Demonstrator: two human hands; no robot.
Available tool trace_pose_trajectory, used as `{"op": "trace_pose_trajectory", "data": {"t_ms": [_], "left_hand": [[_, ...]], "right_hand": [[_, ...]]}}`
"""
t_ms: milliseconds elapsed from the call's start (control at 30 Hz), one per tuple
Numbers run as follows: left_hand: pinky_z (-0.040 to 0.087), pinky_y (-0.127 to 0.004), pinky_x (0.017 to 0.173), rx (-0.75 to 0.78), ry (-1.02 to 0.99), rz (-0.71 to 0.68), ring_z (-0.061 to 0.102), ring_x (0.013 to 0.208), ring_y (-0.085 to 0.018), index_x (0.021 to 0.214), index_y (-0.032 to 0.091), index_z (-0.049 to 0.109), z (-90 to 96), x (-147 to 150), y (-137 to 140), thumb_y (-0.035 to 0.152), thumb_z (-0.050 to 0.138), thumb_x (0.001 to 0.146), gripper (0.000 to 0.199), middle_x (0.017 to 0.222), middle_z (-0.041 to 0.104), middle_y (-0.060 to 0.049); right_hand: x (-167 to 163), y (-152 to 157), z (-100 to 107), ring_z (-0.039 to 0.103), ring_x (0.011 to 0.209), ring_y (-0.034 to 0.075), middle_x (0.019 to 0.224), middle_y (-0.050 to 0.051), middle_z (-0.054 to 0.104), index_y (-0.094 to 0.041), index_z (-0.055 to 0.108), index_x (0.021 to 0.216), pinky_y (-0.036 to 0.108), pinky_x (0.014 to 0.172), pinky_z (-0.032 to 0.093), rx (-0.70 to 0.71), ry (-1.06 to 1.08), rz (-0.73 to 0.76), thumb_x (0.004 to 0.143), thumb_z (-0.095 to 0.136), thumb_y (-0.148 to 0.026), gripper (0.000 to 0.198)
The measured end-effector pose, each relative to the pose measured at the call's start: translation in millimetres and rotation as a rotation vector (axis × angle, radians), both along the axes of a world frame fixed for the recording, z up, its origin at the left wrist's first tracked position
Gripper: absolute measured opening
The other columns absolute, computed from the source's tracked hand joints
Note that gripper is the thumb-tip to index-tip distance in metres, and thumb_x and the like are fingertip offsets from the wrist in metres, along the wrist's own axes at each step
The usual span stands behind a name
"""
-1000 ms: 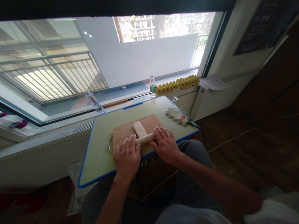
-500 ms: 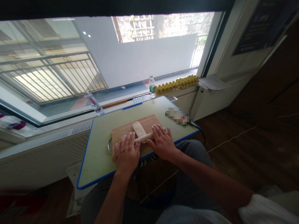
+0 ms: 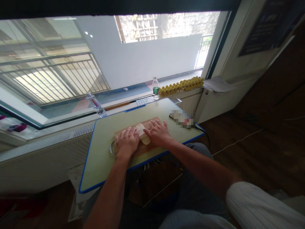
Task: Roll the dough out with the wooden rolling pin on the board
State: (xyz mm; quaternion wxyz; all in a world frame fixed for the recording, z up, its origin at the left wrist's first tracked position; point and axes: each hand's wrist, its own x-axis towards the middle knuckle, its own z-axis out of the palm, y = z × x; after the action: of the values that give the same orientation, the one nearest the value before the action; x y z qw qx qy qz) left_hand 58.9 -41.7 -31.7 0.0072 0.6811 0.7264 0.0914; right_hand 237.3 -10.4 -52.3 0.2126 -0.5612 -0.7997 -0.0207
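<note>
Table [image 3: 101, 165], pale green with blue edging, occupied the centre of the frame. Wooden board [image 3: 143, 150] lay on it, mid-frame, partly covered by the hands. Left hand [image 3: 127, 141], left of centre, and right hand [image 3: 157, 133], just right of centre, rested palm-down over the rolling pin [image 3: 142, 136]; fingers extended, not clamped round it. Pin ends appeared to sit under the palms, though hidden. Dough strip [image 3: 146, 141], frame centre, lay on the board beneath the pin, showing above and below it.

Free tabletop [image 3: 100, 152] left of board [image 3: 142, 150], pixelated object [image 3: 183, 119] right
</note>
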Motion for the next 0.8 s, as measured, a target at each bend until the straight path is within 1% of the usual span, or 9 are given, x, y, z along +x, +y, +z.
{"op": "trace_pose_trajectory", "data": {"t_ms": [67,167,333,433,533,633,700,800], "left_hand": [[0.031,-0.064,0.126,0.006,0.003,-0.004,0.046,0.151,-0.035,0.152,0.025,0.058,0.4,0.6,-2.0,0.047,0.025,0.108,0.059,0.165,0.050,-0.009],[0.032,-0.065,0.125,0.030,0.003,-0.031,0.045,0.152,-0.034,0.151,0.024,0.059,-2.8,2.7,-15.9,0.049,0.023,0.109,0.060,0.165,0.050,-0.008],[0.033,-0.062,0.125,0.083,-0.013,-0.057,0.045,0.153,-0.032,0.154,0.017,0.054,-11.7,8.6,-50.1,0.050,0.025,0.109,0.063,0.161,0.054,-0.013],[0.032,-0.062,0.126,0.098,-0.020,-0.048,0.042,0.155,-0.032,0.157,0.017,0.050,-14.0,10.6,-58.3,0.050,0.025,0.109,0.064,0.163,0.052,-0.013],[0.030,-0.063,0.126,0.072,-0.023,-0.032,0.041,0.155,-0.032,0.157,0.020,0.051,-12.5,9.6,-50.9,0.050,0.024,0.109,0.062,0.165,0.050,-0.011],[0.030,-0.066,0.125,0.067,-0.011,-0.039,0.043,0.153,-0.034,0.153,0.022,0.056,-9.1,5.7,-32.6,0.050,0.023,0.109,0.061,0.165,0.050,-0.010],[0.030,-0.067,0.124,0.071,0.008,-0.041,0.046,0.151,-0.034,0.151,0.024,0.058,-6.6,1.7,-17.5,0.048,0.023,0.109,0.060,0.163,0.052,-0.010],[0.032,-0.062,0.124,0.056,0.033,-0.038,0.050,0.147,-0.033,0.149,0.025,0.061,-3.3,-5.1,5.0,0.047,0.024,0.108,0.059,0.161,0.055,-0.011]], "right_hand": [[0.9,-1.8,0.2,0.049,0.143,0.033,0.156,0.016,0.059,-0.019,0.061,0.146,0.061,0.121,0.030,0.003,-0.006,0.005,0.110,0.033,-0.062,0.063],[5.6,-16.1,-3.0,0.044,0.148,0.033,0.159,0.017,0.055,-0.016,0.055,0.152,0.060,0.122,0.028,0.004,0.001,0.002,0.110,0.035,-0.061,0.064],[18.2,-57.0,-13.2,0.035,0.155,0.033,0.167,0.018,0.044,-0.012,0.045,0.160,0.056,0.125,0.022,0.010,0.037,0.019,0.110,0.037,-0.059,0.070],[21.1,-68.0,-15.8,0.032,0.157,0.033,0.169,0.017,0.042,-0.013,0.042,0.162,0.055,0.128,0.016,0.011,0.033,0.034,0.109,0.038,-0.059,0.070],[17.1,-58.5,-13.2,0.031,0.158,0.034,0.169,0.018,0.040,-0.014,0.040,0.163,0.060,0.128,0.012,0.004,0.010,0.022,0.109,0.036,-0.062,0.072],[9.7,-35.8,-7.0,0.032,0.156,0.035,0.169,0.019,0.041,-0.013,0.040,0.163,0.066,0.127,0.011,-0.010,-0.022,0.023,0.110,0.031,-0.065,0.075],[5.0,-19.3,-2.3,0.034,0.154,0.036,0.167,0.019,0.043,-0.012,0.044,0.160,0.068,0.125,0.015,-0.029,-0.039,0.035,0.109,0.028,-0.066,0.076],[-0.7,1.3,3.7,0.041,0.149,0.036,0.163,0.017,0.050,-0.016,0.053,0.154,0.066,0.123,0.023,-0.051,-0.051,0.059,0.108,0.025,-0.070,0.076]]}}
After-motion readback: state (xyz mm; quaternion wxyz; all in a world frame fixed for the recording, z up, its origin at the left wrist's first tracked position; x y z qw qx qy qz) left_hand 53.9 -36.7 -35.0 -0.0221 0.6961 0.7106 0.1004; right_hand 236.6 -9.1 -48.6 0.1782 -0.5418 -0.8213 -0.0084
